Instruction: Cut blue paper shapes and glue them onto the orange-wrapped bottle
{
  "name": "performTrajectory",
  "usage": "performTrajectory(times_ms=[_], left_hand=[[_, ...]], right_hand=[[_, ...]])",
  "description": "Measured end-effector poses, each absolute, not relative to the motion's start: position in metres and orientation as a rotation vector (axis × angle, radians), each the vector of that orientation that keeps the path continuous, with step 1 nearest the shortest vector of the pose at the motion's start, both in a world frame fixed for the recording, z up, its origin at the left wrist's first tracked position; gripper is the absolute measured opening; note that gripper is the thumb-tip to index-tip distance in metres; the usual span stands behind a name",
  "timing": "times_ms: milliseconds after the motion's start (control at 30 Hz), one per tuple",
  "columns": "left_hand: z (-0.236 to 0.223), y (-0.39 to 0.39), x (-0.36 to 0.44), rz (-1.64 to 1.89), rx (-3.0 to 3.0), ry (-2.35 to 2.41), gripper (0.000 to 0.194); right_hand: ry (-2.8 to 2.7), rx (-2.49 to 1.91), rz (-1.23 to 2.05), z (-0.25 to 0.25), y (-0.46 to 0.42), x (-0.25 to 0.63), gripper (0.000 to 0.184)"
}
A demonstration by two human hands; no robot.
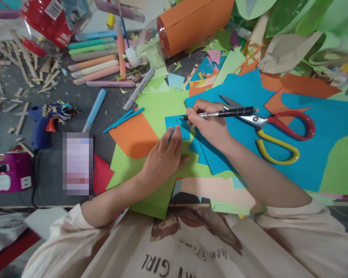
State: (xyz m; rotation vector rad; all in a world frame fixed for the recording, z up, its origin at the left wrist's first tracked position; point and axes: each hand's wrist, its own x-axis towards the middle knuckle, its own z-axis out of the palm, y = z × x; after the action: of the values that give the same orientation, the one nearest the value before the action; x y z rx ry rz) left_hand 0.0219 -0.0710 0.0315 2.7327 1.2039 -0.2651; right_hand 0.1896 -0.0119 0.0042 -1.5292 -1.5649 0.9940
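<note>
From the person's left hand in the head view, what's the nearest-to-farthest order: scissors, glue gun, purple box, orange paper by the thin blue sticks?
1. Orange paper, just left of the left hand.
2. Scissors, past the right hand.
3. Glue gun, well to the left.
4. Purple box, at the far left.

Rightward passage from the right hand [211, 127] is obstructed by the open scissors [259, 121]. Forward reach is bounded by the bottle [195, 27]. Beside the left hand [163, 156], room is afforded over the orange paper [134, 136], edged by blue sticks [128, 117].
</note>
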Motion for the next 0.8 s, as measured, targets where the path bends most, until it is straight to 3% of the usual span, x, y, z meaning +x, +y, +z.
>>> performTrajectory(times_ms=[800], left_hand=[[0.0305, -0.0706, 0.0212, -0.242, 2.751, 1.196, 0.059]], right_hand=[[-1.471, -1.555, 0.993, 0.0065, -0.0115, 0.1908, 0.042]])
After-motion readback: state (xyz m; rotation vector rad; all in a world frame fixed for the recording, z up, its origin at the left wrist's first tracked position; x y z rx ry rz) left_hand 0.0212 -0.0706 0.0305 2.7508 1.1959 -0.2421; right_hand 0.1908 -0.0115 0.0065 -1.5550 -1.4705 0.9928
